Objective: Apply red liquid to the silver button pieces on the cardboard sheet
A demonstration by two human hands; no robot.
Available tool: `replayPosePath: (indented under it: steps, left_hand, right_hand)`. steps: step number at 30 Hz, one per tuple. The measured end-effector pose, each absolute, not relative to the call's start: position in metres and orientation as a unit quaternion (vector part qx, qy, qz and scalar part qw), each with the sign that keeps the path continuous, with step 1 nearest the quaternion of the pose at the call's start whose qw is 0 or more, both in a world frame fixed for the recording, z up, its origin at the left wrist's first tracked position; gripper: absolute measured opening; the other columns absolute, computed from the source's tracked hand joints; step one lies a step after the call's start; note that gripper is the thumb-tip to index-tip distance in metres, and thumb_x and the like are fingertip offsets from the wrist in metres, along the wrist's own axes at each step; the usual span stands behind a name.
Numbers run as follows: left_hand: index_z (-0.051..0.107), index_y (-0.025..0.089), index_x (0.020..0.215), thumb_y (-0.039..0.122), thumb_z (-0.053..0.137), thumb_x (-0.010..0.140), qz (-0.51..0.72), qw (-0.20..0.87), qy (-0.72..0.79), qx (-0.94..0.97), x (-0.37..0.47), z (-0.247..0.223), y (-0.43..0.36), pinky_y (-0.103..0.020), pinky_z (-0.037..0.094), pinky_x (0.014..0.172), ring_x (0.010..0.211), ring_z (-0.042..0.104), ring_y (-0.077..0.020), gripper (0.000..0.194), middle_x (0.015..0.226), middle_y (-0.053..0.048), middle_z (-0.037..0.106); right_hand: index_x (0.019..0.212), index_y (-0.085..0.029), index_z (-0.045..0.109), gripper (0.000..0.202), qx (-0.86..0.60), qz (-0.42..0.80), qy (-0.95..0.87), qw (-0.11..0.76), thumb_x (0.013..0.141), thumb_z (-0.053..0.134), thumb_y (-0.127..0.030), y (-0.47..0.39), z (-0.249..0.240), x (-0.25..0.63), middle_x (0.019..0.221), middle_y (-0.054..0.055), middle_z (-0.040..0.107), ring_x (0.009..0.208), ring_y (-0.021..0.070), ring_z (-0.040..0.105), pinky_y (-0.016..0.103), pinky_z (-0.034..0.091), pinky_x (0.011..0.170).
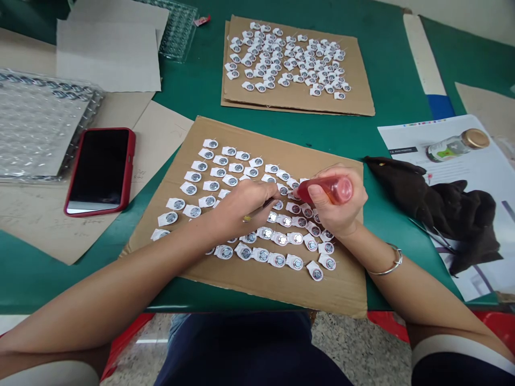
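Observation:
A brown cardboard sheet (pixel 241 289) lies at the table's front edge, with rows of small white tabs bearing round metallic discs (pixel 277 260). My right hand (pixel 340 201) is wrapped round a red translucent bottle (pixel 330 190), tilted with its tip down to the left over the discs. Close beside it, my left hand (pixel 249 206) is closed on a thin dark tool (pixel 259 209), held low over the middle of the sheet. The fingertips of my left hand are near the bottle's tip. Both hands hide some of the discs beneath them.
Another cardboard sheet (pixel 298 105) with many similar discs lies at the back. To the left are a red-cased phone (pixel 100 171), papers and a clear plastic tray (pixel 36 128). On the right, a black cloth (pixel 458 209), tweezers and a glass jar (pixel 454 147) rest on printed paper.

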State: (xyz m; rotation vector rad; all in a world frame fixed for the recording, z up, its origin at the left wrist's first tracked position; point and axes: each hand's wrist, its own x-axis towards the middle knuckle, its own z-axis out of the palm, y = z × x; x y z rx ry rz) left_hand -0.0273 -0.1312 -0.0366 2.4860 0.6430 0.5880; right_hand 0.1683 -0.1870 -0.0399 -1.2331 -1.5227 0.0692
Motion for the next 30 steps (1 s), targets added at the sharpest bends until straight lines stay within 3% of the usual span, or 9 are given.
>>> replayPosePath:
  steps: [30]
  left_hand:
    - [0.066, 0.019, 0.081, 0.012, 0.057, 0.076, 0.232, 0.335, 0.293, 0.865, -0.026, -0.0306, -0.1275, -0.019, 0.042, 0.052, 0.06, 0.06, -0.0095, 0.013, 0.07, 0.002, 0.067]
  right_hand:
    - [0.088, -0.022, 0.053, 0.026, -0.531, 0.032, -0.629, 0.567, 0.072, 0.067, -0.036, -0.1858, -0.0438, 0.1672, 0.075, -0.001, 0.057, 0.069, 0.014, 0.059, 0.031, 0.049, 0.061]
